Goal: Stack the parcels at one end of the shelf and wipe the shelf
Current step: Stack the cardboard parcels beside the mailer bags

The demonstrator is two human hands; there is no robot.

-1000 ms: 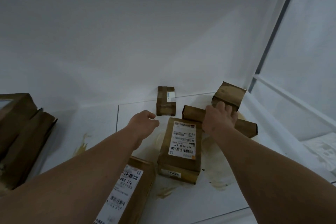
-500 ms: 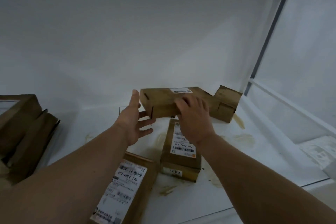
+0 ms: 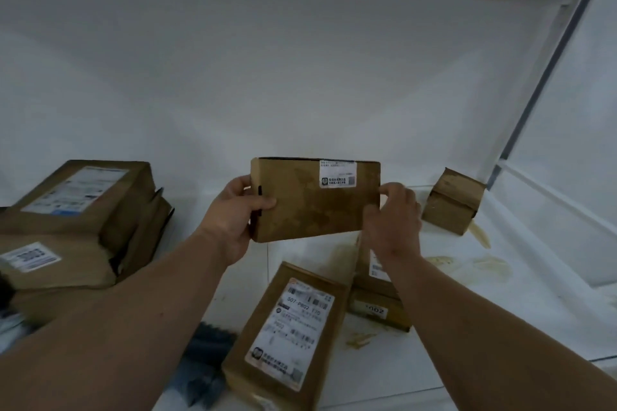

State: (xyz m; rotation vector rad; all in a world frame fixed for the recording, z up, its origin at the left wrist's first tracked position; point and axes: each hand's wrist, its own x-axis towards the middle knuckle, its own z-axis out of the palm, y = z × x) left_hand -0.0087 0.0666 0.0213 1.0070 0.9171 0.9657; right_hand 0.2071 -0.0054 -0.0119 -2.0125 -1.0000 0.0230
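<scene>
Presumably bound for the parcel stack (image 3: pixel 76 223) to its left, the flat parcel (image 3: pixel 315 198) hangs above the stained shelf (image 3: pixel 521 297), left hand (image 3: pixel 233 213) and right hand (image 3: pixel 392 220) with fingers clamped on its ends.

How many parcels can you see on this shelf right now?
At least 7: one held parcel in both hands, three stacked at left, two in front, one small box at right. Others may be hidden.

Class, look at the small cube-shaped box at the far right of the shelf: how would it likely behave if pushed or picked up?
The small box is squat cardboard, so it probably slides on the shelf rather than rolls or tips. It looks stiff, though creased, and likely light enough for a one-hand grip. Nearby stains might make it drag.
</scene>
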